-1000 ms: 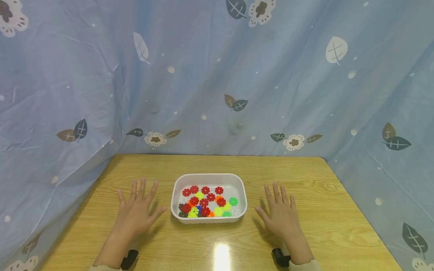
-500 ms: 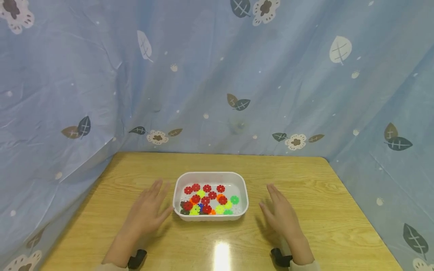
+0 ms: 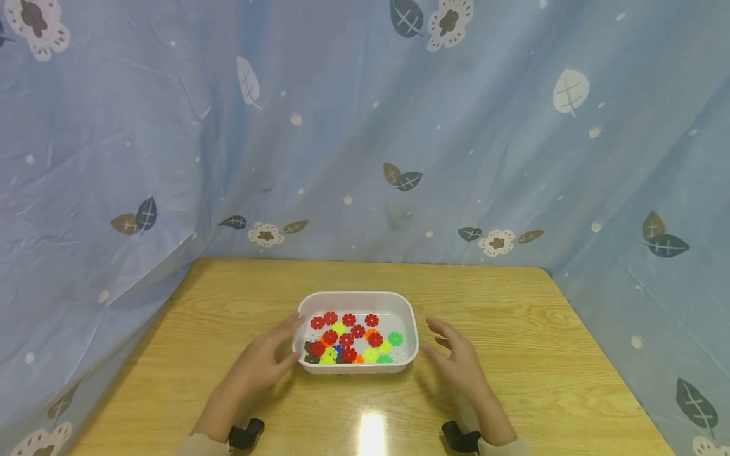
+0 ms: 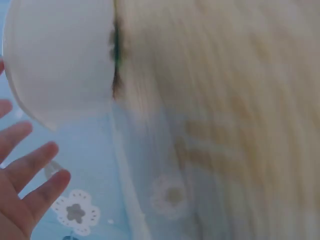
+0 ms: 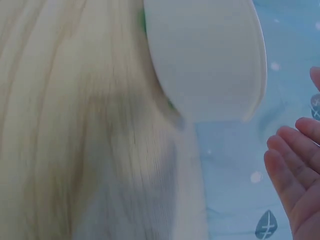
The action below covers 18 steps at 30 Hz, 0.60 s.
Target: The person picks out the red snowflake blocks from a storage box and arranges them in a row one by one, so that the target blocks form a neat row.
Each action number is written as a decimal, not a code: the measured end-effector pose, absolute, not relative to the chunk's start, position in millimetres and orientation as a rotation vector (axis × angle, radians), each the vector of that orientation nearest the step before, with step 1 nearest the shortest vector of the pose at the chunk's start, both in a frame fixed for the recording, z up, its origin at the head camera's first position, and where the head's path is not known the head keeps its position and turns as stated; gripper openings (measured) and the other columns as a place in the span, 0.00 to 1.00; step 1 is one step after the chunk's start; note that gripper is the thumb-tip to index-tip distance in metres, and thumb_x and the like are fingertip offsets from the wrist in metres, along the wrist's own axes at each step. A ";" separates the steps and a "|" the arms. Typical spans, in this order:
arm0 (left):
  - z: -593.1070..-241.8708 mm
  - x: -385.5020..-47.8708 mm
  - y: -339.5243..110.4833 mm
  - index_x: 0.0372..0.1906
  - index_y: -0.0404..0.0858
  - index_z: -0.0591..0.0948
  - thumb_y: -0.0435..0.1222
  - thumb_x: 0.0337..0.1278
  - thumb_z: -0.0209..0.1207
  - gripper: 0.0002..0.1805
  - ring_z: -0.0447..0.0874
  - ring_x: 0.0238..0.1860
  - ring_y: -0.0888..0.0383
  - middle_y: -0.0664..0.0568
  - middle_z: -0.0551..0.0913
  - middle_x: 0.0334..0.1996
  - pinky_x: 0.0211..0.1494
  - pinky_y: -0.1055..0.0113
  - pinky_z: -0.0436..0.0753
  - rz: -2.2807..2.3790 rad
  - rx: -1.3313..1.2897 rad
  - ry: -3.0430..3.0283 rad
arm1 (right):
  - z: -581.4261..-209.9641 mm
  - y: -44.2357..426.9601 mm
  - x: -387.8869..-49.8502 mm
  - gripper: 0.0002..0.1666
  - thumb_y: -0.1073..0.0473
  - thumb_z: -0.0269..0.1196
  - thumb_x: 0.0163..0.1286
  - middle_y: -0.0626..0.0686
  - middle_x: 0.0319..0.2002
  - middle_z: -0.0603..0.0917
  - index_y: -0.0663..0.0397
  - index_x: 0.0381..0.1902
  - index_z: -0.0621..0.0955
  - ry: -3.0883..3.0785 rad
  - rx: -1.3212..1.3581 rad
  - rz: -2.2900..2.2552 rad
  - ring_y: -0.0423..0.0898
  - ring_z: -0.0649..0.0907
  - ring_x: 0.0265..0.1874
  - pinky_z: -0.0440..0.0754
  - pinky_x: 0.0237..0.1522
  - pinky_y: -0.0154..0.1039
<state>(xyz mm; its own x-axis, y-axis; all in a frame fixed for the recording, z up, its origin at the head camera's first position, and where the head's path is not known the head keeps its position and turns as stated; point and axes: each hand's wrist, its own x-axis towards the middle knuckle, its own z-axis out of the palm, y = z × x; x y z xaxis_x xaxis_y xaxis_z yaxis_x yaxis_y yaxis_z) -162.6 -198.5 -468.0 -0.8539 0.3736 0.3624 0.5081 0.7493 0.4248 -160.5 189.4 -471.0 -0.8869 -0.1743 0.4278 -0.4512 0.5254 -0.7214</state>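
Note:
A white tray (image 3: 356, 368) holds many flower-shaped discs, among them a red disc (image 3: 372, 320) and a green disc (image 3: 395, 339). At its left end is my left hand (image 3: 259, 361), thumb and fingertips at the wall; whether they touch it I cannot tell. My right hand (image 3: 461, 364) stands just off the tray's right end, fingers bent a little and holding nothing. The left wrist view shows the tray's outer wall (image 4: 60, 60) beside spread fingers (image 4: 37, 195). In the right wrist view, the wall (image 5: 210, 60) is apart from the fingers (image 5: 295, 155).
The tray stands on a wooden table (image 3: 485, 297). Behind and at both sides hangs a blue curtain (image 3: 342, 95) with leaf and flower prints. A bright reflection lies on the tabletop in front of the tray. A black wrist device (image 3: 246, 434) shows below the left hand, another (image 3: 461, 437) below the right.
Both hands have moved inward from either side to the tray's ends, turning from spread and palm down to palms facing each other. The discs have stayed in place.

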 end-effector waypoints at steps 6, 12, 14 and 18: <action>-474.1 -169.5 -198.5 0.66 0.43 0.71 0.38 0.54 0.64 0.32 0.71 0.64 0.44 0.48 0.69 0.67 0.64 0.46 0.71 -0.918 -0.725 -2.703 | -471.2 178.2 -167.7 0.27 0.64 0.64 0.63 0.64 0.57 0.77 0.66 0.58 0.73 -2.376 0.557 1.583 0.61 0.77 0.57 0.79 0.55 0.49; -483.1 -175.9 -198.8 0.64 0.40 0.73 0.37 0.55 0.64 0.30 0.71 0.64 0.43 0.46 0.69 0.67 0.63 0.45 0.71 -1.031 -0.765 -2.647 | -465.1 165.4 -175.5 0.25 0.65 0.63 0.63 0.67 0.56 0.77 0.67 0.58 0.73 -2.321 0.568 1.774 0.62 0.77 0.57 0.78 0.56 0.46; -486.1 -176.9 -198.7 0.63 0.38 0.74 0.36 0.55 0.64 0.28 0.70 0.64 0.42 0.46 0.69 0.67 0.63 0.44 0.71 -1.077 -0.783 -2.620 | -462.9 161.0 -177.4 0.25 0.66 0.63 0.63 0.68 0.56 0.77 0.68 0.57 0.73 -2.319 0.571 1.812 0.62 0.77 0.57 0.78 0.57 0.46; -491.0 -177.7 -198.8 0.61 0.37 0.75 0.35 0.55 0.64 0.27 0.70 0.65 0.43 0.46 0.69 0.67 0.63 0.44 0.70 -1.150 -0.784 -2.582 | -460.0 152.7 -182.1 0.25 0.65 0.63 0.64 0.68 0.57 0.76 0.69 0.57 0.73 -2.327 0.573 1.858 0.62 0.77 0.57 0.77 0.57 0.45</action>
<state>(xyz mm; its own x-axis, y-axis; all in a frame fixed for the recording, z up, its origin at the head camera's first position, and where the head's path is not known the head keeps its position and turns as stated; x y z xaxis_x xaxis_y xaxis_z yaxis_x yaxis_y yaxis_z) -177.7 -198.8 -491.0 -0.8370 0.3841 0.3896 0.5466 0.5545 0.6275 -182.1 152.7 -460.0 -0.9229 -0.2223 0.3144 -0.3557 0.1800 -0.9171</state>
